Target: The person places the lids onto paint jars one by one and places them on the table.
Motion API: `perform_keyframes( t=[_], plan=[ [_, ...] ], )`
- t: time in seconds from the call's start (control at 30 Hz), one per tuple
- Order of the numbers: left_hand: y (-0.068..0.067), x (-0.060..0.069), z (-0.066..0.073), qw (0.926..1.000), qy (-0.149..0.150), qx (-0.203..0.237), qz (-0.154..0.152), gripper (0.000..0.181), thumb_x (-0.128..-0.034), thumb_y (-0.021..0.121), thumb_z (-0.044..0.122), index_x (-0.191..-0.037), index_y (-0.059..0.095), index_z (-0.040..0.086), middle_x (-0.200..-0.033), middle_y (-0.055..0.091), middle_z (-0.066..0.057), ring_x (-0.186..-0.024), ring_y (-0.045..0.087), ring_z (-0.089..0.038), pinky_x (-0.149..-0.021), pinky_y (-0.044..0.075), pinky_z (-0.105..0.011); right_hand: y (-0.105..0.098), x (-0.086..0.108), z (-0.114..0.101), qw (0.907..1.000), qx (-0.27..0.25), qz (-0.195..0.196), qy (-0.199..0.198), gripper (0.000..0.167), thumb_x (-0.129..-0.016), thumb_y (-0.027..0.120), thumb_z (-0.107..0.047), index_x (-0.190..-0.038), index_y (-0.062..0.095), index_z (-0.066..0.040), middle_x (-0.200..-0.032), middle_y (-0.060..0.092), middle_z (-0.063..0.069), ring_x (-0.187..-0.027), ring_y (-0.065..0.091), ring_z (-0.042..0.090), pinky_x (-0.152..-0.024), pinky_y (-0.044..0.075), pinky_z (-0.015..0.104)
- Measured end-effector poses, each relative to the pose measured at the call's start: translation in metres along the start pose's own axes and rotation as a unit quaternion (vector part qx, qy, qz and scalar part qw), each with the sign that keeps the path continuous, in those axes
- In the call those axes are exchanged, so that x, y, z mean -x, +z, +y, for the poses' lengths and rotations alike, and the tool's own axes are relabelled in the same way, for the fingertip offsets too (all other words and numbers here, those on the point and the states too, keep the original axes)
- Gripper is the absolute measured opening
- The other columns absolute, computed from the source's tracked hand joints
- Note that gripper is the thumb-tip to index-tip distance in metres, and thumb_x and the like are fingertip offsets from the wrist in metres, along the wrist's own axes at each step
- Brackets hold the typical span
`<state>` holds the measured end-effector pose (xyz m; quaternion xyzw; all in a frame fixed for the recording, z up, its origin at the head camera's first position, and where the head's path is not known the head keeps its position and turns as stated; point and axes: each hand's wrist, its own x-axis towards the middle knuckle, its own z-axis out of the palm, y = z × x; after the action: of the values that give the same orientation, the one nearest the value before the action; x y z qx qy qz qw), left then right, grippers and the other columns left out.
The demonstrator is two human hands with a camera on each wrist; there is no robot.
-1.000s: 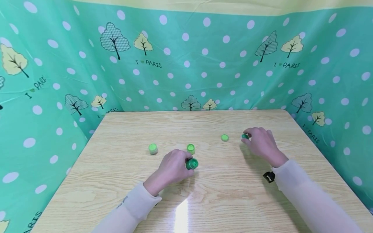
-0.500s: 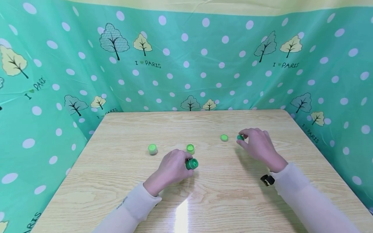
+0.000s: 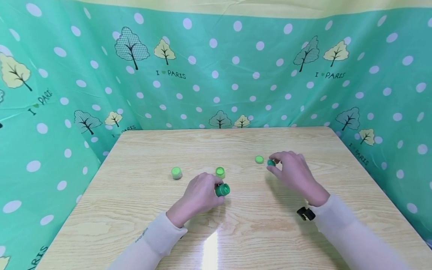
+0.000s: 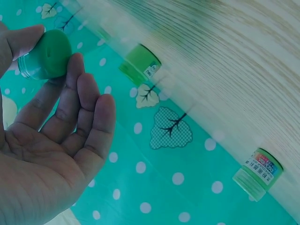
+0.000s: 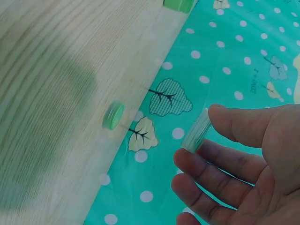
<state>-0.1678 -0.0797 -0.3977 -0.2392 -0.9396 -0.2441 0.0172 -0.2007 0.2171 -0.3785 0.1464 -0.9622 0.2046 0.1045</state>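
Observation:
A small dark green paint jar is gripped between the thumb and fingers of my left hand, its open mouth tilted to the right. In the left wrist view the solid green base of this jar faces the camera. My right hand pinches a dark green lid by its edge, above the table. The right wrist view shows that lid edge-on between thumb and fingertips. Just behind the left hand stands an uncapped light green jar. A light green lid lies left of the right hand.
A capped light green jar stands to the left; its printed label shows in the left wrist view. The wooden table ends at a dotted green curtain behind and on both sides. Glare lies near the front.
My right hand has moved left and slightly nearer with the dark green lid, coming beside the light green lid. The left hand and its jar have stayed in place.

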Motion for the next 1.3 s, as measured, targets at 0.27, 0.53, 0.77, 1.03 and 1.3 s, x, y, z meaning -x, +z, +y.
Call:
perform_keyframes(
  t=[0.27, 0.53, 0.77, 1.03, 1.3],
  plan=[
    [0.0, 0.0, 0.0, 1.0, -0.002, 0.002, 0.0, 0.015, -0.072, 0.081, 0.011, -0.074, 0.068, 0.018, -0.065, 0.054, 0.009, -0.062, 0.045, -0.01, -0.052, 0.04, -0.024, 0.003, 0.004, -0.013, 0.9998, -0.019, 0.001, -0.008, 0.03, -0.089, 0.08, -0.018, -0.117, 0.075, -0.007, -0.099, 0.073, 0.004, -0.087, 0.058, 0.025, -0.08, 0.036, 0.046],
    [-0.001, -0.002, 0.0, 0.9999, 0.002, 0.013, 0.001, 0.019, -0.0714, 0.079, 0.009, -0.067, 0.064, 0.019, -0.059, 0.049, 0.012, -0.058, 0.041, -0.008, -0.05, 0.039, -0.024, 0.008, 0.007, -0.026, 0.999, -0.037, 0.01, -0.025, 0.029, -0.086, 0.083, -0.017, -0.113, 0.076, -0.008, -0.097, 0.073, 0.002, -0.087, 0.058, 0.022, -0.082, 0.038, 0.046],
    [0.0, -0.003, 0.0, 0.9999, 0.002, 0.01, 0.005, 0.016, -0.0717, 0.082, 0.012, -0.072, 0.068, 0.02, -0.063, 0.054, 0.012, -0.06, 0.046, -0.008, -0.052, 0.042, -0.025, 0.018, 0.012, -0.035, 0.9979, -0.046, 0.011, -0.044, 0.03, -0.085, 0.084, -0.018, -0.113, 0.076, -0.007, -0.098, 0.074, 0.002, -0.087, 0.06, 0.021, -0.084, 0.04, 0.046],
    [0.001, -0.003, 0.001, 0.9998, 0.009, 0.016, 0.002, 0.014, -0.0708, 0.079, 0.009, -0.07, 0.068, 0.018, -0.06, 0.052, 0.011, -0.059, 0.044, -0.008, -0.051, 0.04, -0.025, 0.025, 0.016, -0.043, 0.9955, -0.069, 0.011, -0.064, 0.028, -0.084, 0.085, -0.016, -0.11, 0.076, -0.008, -0.099, 0.075, -0.002, -0.092, 0.064, 0.02, -0.087, 0.041, 0.048],
    [0.001, -0.003, 0.004, 0.9999, 0.011, 0.002, 0.009, 0.013, -0.0707, 0.081, 0.012, -0.074, 0.071, 0.018, -0.065, 0.054, 0.01, -0.066, 0.048, -0.012, -0.055, 0.042, -0.026, 0.026, 0.02, -0.052, 0.9934, -0.088, 0.001, -0.073, 0.028, -0.085, 0.084, -0.016, -0.111, 0.076, -0.009, -0.102, 0.074, -0.002, -0.094, 0.063, 0.019, -0.088, 0.044, 0.046]
  ],
)
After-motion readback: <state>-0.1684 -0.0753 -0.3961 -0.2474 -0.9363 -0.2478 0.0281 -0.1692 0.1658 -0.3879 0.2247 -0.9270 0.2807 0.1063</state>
